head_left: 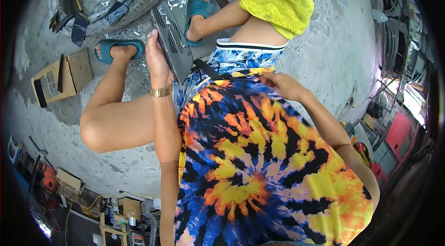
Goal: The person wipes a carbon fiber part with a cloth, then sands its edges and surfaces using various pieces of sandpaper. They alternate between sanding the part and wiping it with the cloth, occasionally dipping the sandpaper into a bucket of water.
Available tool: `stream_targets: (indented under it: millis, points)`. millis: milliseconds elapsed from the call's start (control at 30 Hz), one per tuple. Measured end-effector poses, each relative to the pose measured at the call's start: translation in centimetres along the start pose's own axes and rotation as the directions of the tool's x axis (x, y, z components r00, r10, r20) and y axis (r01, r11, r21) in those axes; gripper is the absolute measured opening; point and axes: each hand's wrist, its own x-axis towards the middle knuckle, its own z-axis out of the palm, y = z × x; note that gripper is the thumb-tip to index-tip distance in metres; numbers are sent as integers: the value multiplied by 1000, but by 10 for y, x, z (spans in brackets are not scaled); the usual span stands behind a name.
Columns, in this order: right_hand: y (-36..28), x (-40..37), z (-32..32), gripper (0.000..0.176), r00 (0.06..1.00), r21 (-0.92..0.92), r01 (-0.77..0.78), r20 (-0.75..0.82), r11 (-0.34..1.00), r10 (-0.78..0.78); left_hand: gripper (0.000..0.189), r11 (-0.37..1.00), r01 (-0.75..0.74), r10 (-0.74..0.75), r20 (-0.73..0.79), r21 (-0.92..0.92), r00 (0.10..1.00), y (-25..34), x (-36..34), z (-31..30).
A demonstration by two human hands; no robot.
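Tie-dye shirt (pixel 259 162) touches right hand (pixel 280 85), grip unclear; left hand (pixel 156 58) clamps grille (pixel 175 47), apart.

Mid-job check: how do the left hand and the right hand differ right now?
The left hand grips the edge of the dark slatted panel, held tilted above the lap. The right hand sits at the tie-dye shirt, away from the panel, and its grip is unclear. The left wrist wears a gold bracelet; the right wrist is bare. Both hands are ungloved.
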Motion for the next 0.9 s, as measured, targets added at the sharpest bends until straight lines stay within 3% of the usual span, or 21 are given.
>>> stream_targets:
  millis: [67,133,200,233,267,333,400,467,533,567,600,633,700,733,767,800,900]
  points:
    - [20,-3,10,12,980,34,190,-64,981,-188,28,999,5,-5,2,34,1000,-2,-4,11]
    - [26,-1,10,10,990,91,141,-38,986,-138,28,998,14,-14,9,67,1000,-6,-5,16]
    - [24,-3,10,5,945,386,326,-117,863,-305,30,986,68,-77,55,153,996,-11,-6,18]
    - [14,-8,9,6,984,665,163,-59,728,-167,29,980,68,-79,52,185,996,-13,-8,21]
    - [15,-11,8,6,985,669,164,-66,725,-162,29,979,73,-86,59,189,995,-15,-8,22]
    - [22,-15,1,7,994,683,21,62,730,-86,29,965,42,-78,129,260,988,-21,-8,24]
    - [22,-15,2,3,995,721,42,30,692,-92,32,972,83,-106,94,219,990,-30,-4,22]
    - [26,-16,1,1,997,791,-79,45,607,70,32,958,71,-114,139,279,984,-38,1,17]
    - [44,-11,-2,5,993,742,-81,3,665,117,32,958,87,-136,165,274,977,-42,-1,21]
    - [72,-3,7,12,947,622,-22,-238,783,216,32,956,105,-144,126,273,982,-48,0,20]
    - [94,2,20,19,839,476,-8,-476,880,265,33,954,123,-152,88,273,984,-52,1,22]
    - [107,7,33,19,829,478,-6,-489,878,272,37,946,154,-194,115,286,974,-51,-2,26]
    - [120,25,45,38,761,450,239,-637,860,122,38,938,173,-236,187,300,954,-48,-7,42]
    - [119,27,45,38,758,450,256,-643,856,112,39,926,195,-278,234,323,932,-46,-10,48]
    - [116,26,50,41,884,649,242,-455,721,112,31,938,76,-135,153,337,979,-61,-4,47]
    - [114,25,54,45,967,809,176,-248,560,54,36,908,95,-197,215,408,957,-49,-15,58]
    - [105,-9,27,28,997,592,-30,-43,805,69,34,904,137,-255,252,406,934,-57,-9,47]
